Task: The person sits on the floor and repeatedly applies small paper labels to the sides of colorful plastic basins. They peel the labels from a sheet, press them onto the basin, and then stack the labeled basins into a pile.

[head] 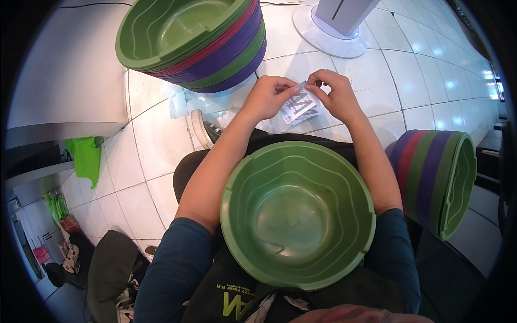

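Between both my hands is a small white printed label [298,108] with large dark lettering, held by its upper edge. My left hand [271,96] pinches it from the left with thumb and fingers. At the top right corner, the thumb and forefinger of my right hand [334,93] pinch it too. Behind this label lies another label [312,114] on clear plastic, partly covered. A round green plastic basin [293,220] sits on my lap between my forearms, its open side facing up at me. The basin holds a thin curved dark mark or strand near its bottom.
A stack of nested green, red and purple basins [226,60] stands ahead to the left. A second stack [424,177] lies tilted at my right. A white pedestal base [329,34] rests on the tiled floor [141,153]. Crumpled clear plastic [210,101] lies by my shoe [206,129].
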Action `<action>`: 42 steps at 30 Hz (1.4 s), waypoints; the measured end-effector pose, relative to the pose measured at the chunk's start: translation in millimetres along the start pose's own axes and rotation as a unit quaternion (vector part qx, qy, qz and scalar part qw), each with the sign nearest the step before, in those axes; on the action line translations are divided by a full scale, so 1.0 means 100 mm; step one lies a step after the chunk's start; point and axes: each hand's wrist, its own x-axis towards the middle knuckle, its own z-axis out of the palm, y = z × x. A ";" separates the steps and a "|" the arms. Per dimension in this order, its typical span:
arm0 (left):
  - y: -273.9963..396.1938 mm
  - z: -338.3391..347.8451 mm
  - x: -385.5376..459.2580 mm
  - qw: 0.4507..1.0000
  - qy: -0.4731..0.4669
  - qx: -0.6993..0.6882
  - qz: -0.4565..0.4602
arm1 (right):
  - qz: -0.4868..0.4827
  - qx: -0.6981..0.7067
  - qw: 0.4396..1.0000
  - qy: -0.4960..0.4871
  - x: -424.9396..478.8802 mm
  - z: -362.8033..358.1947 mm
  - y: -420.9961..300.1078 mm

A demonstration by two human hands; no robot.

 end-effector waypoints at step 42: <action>0.05 0.18 -0.07 0.975 0.107 0.119 0.157 | 0.013 0.039 0.998 -0.041 -0.01 0.01 -0.02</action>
